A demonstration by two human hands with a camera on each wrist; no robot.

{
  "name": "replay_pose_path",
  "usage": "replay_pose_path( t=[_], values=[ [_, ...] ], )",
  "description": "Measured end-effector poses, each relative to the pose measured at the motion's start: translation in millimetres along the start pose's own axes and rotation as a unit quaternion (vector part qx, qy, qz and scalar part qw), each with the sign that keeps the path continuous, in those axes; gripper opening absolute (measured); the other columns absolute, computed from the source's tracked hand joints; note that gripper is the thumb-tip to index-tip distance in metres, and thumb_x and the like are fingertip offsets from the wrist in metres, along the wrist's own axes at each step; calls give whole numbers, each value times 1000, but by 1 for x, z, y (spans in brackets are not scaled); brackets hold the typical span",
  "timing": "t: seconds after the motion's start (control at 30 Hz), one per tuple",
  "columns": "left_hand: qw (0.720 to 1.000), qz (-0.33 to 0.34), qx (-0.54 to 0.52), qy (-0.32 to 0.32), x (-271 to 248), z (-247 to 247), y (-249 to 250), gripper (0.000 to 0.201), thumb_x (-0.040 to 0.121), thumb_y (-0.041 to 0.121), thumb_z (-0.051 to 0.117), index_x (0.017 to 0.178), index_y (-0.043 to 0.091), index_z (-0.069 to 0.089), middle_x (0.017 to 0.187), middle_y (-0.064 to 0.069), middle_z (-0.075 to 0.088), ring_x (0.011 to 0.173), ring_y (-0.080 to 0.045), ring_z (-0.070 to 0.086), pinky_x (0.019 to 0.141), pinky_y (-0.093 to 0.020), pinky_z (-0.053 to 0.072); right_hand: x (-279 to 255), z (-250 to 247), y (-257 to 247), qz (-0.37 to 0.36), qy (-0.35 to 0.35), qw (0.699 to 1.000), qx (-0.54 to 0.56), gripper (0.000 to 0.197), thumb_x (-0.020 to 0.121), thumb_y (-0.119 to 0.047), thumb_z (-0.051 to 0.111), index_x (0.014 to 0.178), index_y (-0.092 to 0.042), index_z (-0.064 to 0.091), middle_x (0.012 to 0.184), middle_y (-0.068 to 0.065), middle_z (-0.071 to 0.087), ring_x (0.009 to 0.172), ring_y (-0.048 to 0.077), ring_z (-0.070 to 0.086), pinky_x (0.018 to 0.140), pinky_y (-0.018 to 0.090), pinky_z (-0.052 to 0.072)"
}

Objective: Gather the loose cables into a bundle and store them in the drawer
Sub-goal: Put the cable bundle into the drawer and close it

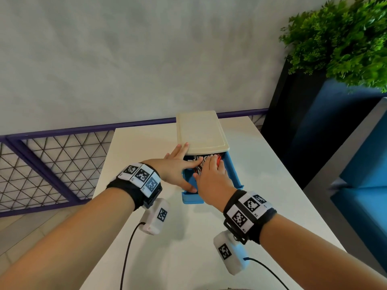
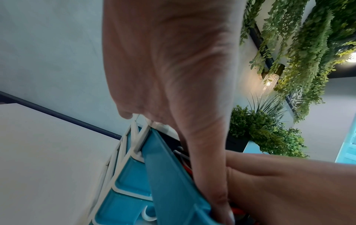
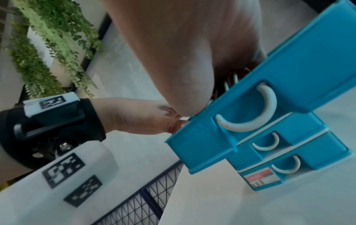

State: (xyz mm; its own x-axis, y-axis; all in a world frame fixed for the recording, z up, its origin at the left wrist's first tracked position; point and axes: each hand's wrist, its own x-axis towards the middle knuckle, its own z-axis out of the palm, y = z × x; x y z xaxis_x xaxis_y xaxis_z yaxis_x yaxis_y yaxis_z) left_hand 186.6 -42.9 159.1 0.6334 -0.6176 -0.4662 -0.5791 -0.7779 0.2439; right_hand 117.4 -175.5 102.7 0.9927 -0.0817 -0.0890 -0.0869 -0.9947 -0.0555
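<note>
A small drawer unit with a cream top (image 1: pixel 201 130) stands on the white table. Its blue top drawer (image 1: pixel 234 174) is pulled out toward me. Red, white and black cables (image 1: pixel 218 158) lie bundled inside it. My left hand (image 1: pixel 180 166) is spread with straight fingers: the index reaches over the cables and the thumb lies along the drawer's front left corner. My right hand (image 1: pixel 211 176) is over the drawer and its fingers press down on the cables. The right wrist view shows the drawer front (image 3: pixel 289 76), the cables (image 3: pixel 231 79) and my right palm (image 3: pixel 183 53); its fingertips are hidden.
Two lower drawers (image 3: pixel 308 137) are shut. The white table (image 1: pixel 261 206) ends at a purple mesh railing (image 1: pixel 52 164) on the left. A black planter with green plants (image 1: pixel 345 38) and a blue seat (image 1: pixel 366 195) stand at the right.
</note>
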Motion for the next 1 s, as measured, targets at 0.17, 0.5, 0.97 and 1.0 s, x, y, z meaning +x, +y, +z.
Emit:
replay_pose_path(
  t=[0.17,0.5,0.97,1.0],
  values=[
    [1000,-12,17,-5,4,0,-2,100,73,63,65,144,52,-3,151,2,-40,138,-19,-36,116,-51,-7,10,-2,18,-49,-60,994,75,83,87,-53,-4,152,-3,3,159,25,-4,146,43,-5,117,57,12],
    [1000,-19,4,-2,6,-1,0,108,70,47,72,148,44,-2,151,1,-38,139,-19,-34,118,-48,-3,0,-23,51,-213,-45,974,55,61,104,-26,28,153,-8,-3,162,8,-14,148,29,-14,119,50,6],
    [999,-23,47,-7,3,6,0,89,89,55,49,149,31,-12,147,-3,-45,137,-22,-38,117,-53,-7,19,-31,71,-245,-15,969,-26,66,94,-50,2,154,-22,2,163,6,-8,149,24,-9,116,54,2],
    [999,-24,44,-6,4,7,2,86,91,53,47,150,29,-12,146,-4,-45,137,-23,-38,117,-53,-7,18,-32,73,-245,-17,969,-19,68,92,-52,-1,154,-23,1,163,6,-8,149,24,-10,117,54,2]
  ],
)
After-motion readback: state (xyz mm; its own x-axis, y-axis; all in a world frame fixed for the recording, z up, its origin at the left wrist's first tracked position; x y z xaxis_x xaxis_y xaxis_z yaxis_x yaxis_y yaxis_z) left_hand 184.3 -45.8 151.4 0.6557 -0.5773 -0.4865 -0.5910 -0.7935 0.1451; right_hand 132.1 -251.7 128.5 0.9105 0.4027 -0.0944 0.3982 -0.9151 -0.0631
